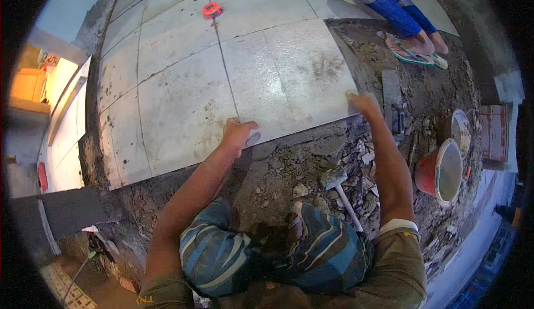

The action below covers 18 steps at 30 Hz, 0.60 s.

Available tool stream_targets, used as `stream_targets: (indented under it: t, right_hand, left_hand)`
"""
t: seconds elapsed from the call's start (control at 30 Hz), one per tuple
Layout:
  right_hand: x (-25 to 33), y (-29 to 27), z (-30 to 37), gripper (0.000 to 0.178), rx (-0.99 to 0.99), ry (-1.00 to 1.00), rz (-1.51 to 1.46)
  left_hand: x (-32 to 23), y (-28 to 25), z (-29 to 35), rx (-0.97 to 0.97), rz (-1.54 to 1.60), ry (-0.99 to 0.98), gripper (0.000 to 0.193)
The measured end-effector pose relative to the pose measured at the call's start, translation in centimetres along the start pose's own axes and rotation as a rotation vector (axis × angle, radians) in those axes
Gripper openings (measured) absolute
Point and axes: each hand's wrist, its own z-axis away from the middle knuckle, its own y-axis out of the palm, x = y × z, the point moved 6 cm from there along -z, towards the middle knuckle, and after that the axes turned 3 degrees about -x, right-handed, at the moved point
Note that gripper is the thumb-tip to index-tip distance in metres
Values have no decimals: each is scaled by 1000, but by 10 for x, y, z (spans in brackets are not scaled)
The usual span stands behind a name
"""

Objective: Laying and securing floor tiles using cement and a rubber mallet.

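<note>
A large pale floor tile (295,75) with dark smudges lies level with the tiles beside it, bare mortar showing along its near edge. My left hand (238,135) is closed at its near left corner, thumb on the top face and fingers bent down over the edge. At the near right corner, my right hand (365,105) grips the edge with its thumb on top; the fingers beneath are hidden. A mallet (334,179) with a pale handle rests on the rubble by my right knee.
A red tape measure (211,10) sits on the far laid tiles (178,75). Another person in blue trousers (389,9) and sandals (409,53) is at the far right. A red bucket (427,174) and a second bucket (460,128) stand on broken ground at right.
</note>
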Motion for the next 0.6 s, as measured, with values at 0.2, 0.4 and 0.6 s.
stream_targets:
  t: [0.2, 0.4, 0.6]
  right_hand:
    - [48, -30, 28, 41, 288, -48, -388]
    - [64, -58, 42, 39, 254, -180, -418]
    - [75, -61, 55, 34, 238, -155, -600]
  left_hand:
    - [3, -9, -9, -135, 181, 38, 18]
    - [8, 0, -20, -127, 131, 66, 19]
    - [22, 1, -26, -109, 226, 48, 19]
